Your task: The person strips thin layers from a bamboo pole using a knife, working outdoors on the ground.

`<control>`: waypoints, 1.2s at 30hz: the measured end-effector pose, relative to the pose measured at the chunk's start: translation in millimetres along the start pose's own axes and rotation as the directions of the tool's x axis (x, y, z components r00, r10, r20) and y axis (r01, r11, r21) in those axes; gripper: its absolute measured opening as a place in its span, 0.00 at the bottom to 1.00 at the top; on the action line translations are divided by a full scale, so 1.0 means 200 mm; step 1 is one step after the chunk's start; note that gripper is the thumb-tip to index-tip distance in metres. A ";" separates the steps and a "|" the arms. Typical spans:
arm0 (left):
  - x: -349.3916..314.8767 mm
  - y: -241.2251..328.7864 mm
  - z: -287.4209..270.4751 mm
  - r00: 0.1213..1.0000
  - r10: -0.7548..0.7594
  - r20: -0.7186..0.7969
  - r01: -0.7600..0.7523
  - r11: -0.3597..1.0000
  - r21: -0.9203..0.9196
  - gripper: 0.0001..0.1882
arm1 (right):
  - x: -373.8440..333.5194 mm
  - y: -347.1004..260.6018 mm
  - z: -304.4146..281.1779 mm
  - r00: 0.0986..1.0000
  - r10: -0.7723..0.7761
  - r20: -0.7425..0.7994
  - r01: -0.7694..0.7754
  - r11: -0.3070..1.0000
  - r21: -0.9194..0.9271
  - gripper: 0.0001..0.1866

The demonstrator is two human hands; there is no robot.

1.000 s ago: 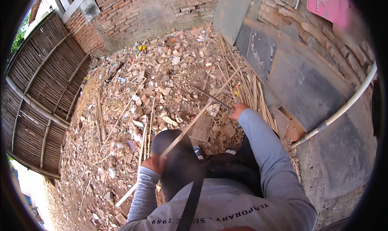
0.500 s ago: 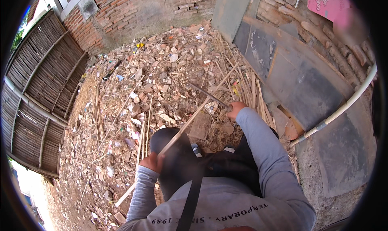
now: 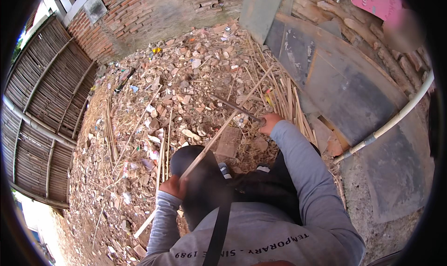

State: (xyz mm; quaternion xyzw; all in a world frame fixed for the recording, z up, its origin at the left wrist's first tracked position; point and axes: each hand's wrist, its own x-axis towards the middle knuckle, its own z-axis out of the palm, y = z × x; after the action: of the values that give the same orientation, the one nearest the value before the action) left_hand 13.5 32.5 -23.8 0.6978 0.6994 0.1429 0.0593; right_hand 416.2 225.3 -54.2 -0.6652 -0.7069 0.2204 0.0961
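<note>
Daylight falls bright and fairly even over the rubble point(image 3: 186, 98), with soft, short shadows between the pieces. Just below the bamboo panel point(image 3: 42, 121), glare burns out to white; another overexposed patch sits above it. The panel itself reads darker. On the far side from the panel, a round, out-of-focus smudge point(image 3: 405, 31) overlaps the pink sign point(image 3: 368, 0), and the pale pipe point(image 3: 396, 126) bows with fisheye distortion. Nearer the panel, haze softens the knee point(image 3: 191, 159) beneath the wooden strip point(image 3: 209, 145). Black vignetting rings everything.
</note>
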 end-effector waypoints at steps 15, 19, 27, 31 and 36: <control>0.01 0.03 -0.02 1.000 -0.008 -0.012 0.008 1.000 -0.020 0.21 | -0.01 -0.07 -0.02 0.987 -0.003 0.160 0.000 1.000 0.016 0.20; 0.01 -0.01 0.00 1.000 0.015 -0.017 -0.015 1.000 -0.021 0.22 | -0.07 -0.11 0.06 0.961 -0.235 0.147 0.242 0.970 -0.032 0.19; 0.00 0.00 0.00 0.999 -0.017 -0.030 0.016 1.000 -0.027 0.22 | 0.04 -0.01 0.02 0.997 0.001 0.081 0.002 1.000 -0.031 0.23; 0.00 0.01 -0.01 1.000 -0.001 -0.030 0.000 1.000 -0.028 0.22 | -0.01 -0.05 0.03 0.987 -0.098 0.125 0.101 0.995 -0.021 0.25; 0.00 0.02 -0.03 1.000 0.010 -0.015 -0.010 1.000 -0.001 0.22 | -0.07 -0.13 0.05 0.956 -0.239 0.171 0.252 0.966 -0.057 0.24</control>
State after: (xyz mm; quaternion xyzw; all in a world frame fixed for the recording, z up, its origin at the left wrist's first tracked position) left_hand 15.6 32.3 -16.8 0.7000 0.6964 0.1489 0.0537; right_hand 390.2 208.6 -49.1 -0.5553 -0.7975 0.2325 0.0384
